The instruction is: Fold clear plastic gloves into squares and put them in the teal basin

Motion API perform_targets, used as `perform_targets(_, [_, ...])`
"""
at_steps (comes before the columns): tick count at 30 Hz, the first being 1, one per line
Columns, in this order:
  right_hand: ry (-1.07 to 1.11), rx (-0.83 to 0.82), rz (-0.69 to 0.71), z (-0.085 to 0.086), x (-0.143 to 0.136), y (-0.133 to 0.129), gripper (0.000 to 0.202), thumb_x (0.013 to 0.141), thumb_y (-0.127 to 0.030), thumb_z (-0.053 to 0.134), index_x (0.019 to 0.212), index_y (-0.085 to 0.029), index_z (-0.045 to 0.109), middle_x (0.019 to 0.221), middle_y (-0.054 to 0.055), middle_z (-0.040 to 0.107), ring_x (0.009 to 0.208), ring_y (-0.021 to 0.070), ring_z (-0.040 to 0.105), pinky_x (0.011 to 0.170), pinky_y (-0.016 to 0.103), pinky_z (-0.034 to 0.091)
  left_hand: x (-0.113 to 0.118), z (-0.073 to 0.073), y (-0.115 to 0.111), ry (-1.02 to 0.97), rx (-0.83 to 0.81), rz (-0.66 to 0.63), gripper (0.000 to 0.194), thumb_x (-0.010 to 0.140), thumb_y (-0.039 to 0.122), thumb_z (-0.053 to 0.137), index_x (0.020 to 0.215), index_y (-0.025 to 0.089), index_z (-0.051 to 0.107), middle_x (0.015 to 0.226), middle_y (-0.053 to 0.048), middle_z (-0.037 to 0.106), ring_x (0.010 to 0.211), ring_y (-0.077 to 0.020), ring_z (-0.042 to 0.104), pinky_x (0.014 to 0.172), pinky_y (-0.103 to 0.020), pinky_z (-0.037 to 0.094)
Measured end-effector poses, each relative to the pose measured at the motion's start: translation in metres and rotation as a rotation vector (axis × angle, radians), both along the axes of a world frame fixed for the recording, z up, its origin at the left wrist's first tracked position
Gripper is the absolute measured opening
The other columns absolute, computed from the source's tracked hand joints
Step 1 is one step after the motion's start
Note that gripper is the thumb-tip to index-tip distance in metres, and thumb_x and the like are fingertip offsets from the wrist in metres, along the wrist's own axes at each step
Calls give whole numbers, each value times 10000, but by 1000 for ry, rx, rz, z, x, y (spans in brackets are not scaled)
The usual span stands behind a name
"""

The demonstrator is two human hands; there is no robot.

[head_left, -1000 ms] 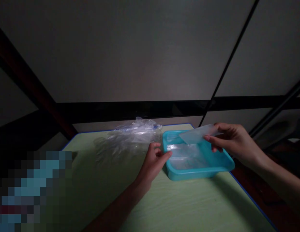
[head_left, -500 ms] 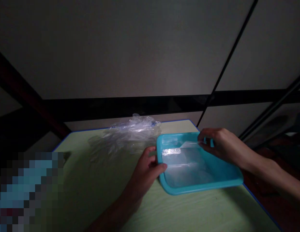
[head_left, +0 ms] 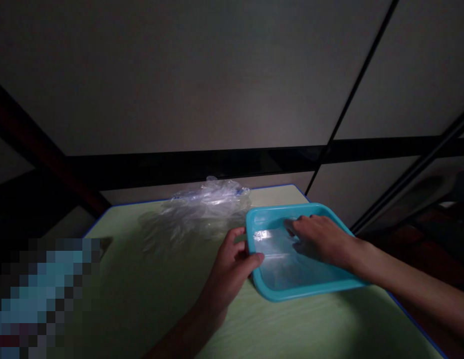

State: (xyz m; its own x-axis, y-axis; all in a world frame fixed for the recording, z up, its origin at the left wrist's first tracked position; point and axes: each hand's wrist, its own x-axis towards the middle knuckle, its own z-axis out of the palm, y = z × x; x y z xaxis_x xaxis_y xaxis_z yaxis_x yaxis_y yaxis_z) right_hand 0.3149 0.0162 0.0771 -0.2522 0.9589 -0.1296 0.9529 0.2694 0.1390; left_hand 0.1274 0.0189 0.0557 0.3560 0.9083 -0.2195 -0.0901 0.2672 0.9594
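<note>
My left hand (head_left: 232, 267) is closed on the left rim of a turquoise plastic basin (head_left: 310, 289), its thumb over the edge and the fingers outside. Clear plastic bags (head_left: 275, 271), flat and shiny, lie on the basin's bottom. Reaching over the far right side, my right hand (head_left: 320, 239) is down inside the basin at the plastic. Its fingers are curled and point downward, and the fingertips are partly hidden, so what is between them does not show.
A crumpled heap of clear plastic (head_left: 202, 209) lies left of the basin on the pale green table (head_left: 153, 299), by its back edge. Cabinet panels (head_left: 194, 80) rise right behind the table. A blurred-out bluish patch (head_left: 45, 284) covers the lower left.
My right hand has moved left and down into the basin; the piece of clear plastic it was pinching no longer shows raised. The basin and my left hand have shifted slightly right.
</note>
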Motion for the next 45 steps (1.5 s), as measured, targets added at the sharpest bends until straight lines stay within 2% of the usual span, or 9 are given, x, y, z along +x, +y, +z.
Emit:
perform_targets(3, [193,-160,-19,-2,6,9,303,648,-363,619,881,-183,550,740,29,605,698,210,573,538,259,352,0,-2,2,-8,5,-2,415,604,194,601,984,171,436,735,-22,625,716,-184,596,623,-259,436])
perform_targets(5, [298,-256,-14,0,9,12,318,646,-381,617,890,-190,546,723,16,595,676,191,567,545,254,362,0,-2,2,-14,9,-9,415,608,193,598,987,169,432,757,-30,632,717,-177,595,626,-252,435])
perform_targets(9, [373,-276,56,4,11,12,232,697,-236,565,924,-189,556,725,26,588,672,178,556,581,259,379,0,-3,2,-26,8,-22,429,618,196,594,1008,165,418,779,-41,638,703,-169,593,618,-245,430])
perform_targets(17, [370,-361,141,3,12,15,435,618,-40,532,990,-259,580,640,-14,571,578,145,530,521,224,363,1,-6,2,-43,-4,-12,455,604,199,608,1018,171,421,777,-39,639,716,-173,594,630,-249,428])
perform_targets(24, [430,-420,130,-5,20,21,421,612,-15,504,947,-252,603,590,-40,529,523,110,490,486,192,357,2,-10,2,-69,9,-26,438,626,199,597,1024,174,417,787,-32,634,726,-163,587,638,-242,423])
perform_targets(29, [552,-428,129,2,29,21,420,632,-59,524,1005,-245,573,699,-19,573,633,134,543,561,211,410,7,-11,0,-103,8,-35,427,642,228,609,1018,174,412,814,-31,622,757,-166,583,653,-247,424])
perform_targets(34, [504,-354,193,13,46,17,366,722,-80,444,1053,-213,524,797,15,597,718,145,562,628,230,423,19,-13,0,-135,19,-58,439,661,260,609,1025,170,382,845,-36,600,769,-160,571,658,-249,424])
perform_targets(38, [426,-177,195,23,48,8,306,776,-138,415,1064,-174,513,848,49,607,769,163,561,674,257,423,19,-21,5,-69,66,-12,408,660,292,600,982,167,381,733,4,547,664,-124,546,569,-220,415])
perform_targets(45, [244,196,173,43,-10,-27,200,802,-151,404,905,-197,570,770,38,618,664,163,581,556,238,376,-15,-39,10,10,173,62,242,698,259,518,894,170,407,570,54,493,515,-89,489,503,-205,374])
